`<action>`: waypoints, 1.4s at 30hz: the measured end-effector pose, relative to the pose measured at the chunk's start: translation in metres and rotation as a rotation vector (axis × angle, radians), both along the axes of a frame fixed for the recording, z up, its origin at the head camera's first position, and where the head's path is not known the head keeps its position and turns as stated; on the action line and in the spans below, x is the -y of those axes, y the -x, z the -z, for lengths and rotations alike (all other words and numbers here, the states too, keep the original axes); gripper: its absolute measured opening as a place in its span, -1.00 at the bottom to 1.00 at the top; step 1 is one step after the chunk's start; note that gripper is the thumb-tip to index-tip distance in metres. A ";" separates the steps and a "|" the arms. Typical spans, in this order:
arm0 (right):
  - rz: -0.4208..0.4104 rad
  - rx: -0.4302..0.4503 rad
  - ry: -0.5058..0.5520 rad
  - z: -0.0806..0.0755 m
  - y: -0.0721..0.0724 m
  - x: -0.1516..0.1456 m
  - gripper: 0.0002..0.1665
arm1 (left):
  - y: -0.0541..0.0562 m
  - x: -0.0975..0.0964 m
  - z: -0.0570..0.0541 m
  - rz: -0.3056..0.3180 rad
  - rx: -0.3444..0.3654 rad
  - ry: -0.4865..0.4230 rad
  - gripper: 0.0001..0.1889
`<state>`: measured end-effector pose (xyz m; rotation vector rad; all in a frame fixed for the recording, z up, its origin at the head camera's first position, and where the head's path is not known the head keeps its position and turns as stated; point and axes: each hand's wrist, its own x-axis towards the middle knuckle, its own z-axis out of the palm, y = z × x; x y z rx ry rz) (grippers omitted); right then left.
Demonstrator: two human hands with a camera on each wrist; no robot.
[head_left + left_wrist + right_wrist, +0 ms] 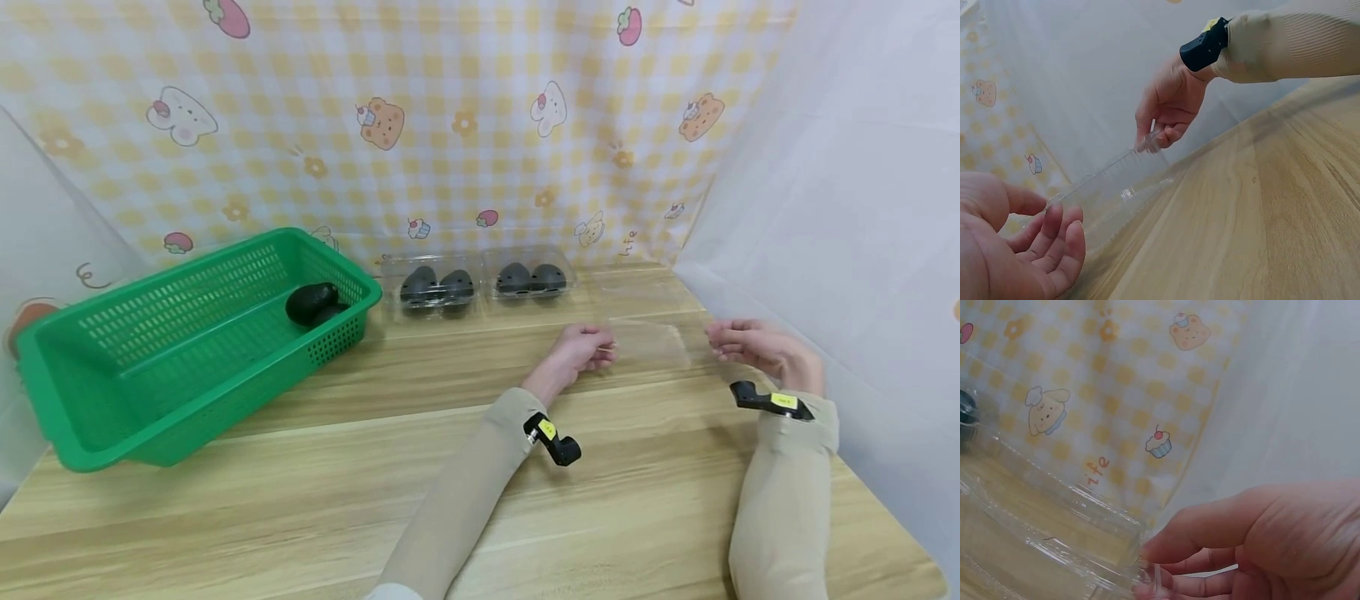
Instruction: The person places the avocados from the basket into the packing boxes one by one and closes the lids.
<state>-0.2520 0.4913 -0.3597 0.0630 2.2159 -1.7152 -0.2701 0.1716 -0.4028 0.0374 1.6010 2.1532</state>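
Note:
A clear plastic clamshell box (648, 343) lies between both hands on the right side of the table; it appears open, with nothing visible inside. The left hand (573, 354) pinches its left edge between thumb and fingertips. At the opposite end, the right hand (765, 346) pinches the box's edge, thumb over curled fingers. Seen from the left wrist, the box (1110, 194) stretches tilted from one hand to the other, close over the wood. The right wrist view shows the ridged plastic (1054, 531) running up to the thumb.
Two closed clear boxes (431, 287) (528, 279), each holding two dark avocado-like fruits, stand along the back. A green basket (225, 408) with dark avocados (310, 304) is at the left. A patterned curtain (465, 158) backs the wooden table (360, 492); a white sheet (855, 208) hangs at right.

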 end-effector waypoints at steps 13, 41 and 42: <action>-0.030 0.053 -0.011 0.001 -0.002 0.002 -0.71 | -0.004 0.005 -0.009 -0.037 -0.039 0.057 -0.86; -0.025 -0.025 0.007 0.009 0.008 0.008 -0.73 | -0.010 0.029 -0.015 0.152 -0.087 0.139 -0.99; -0.024 -0.022 0.035 0.010 0.007 0.007 -0.71 | -0.010 0.029 -0.015 0.160 -0.089 0.145 -0.98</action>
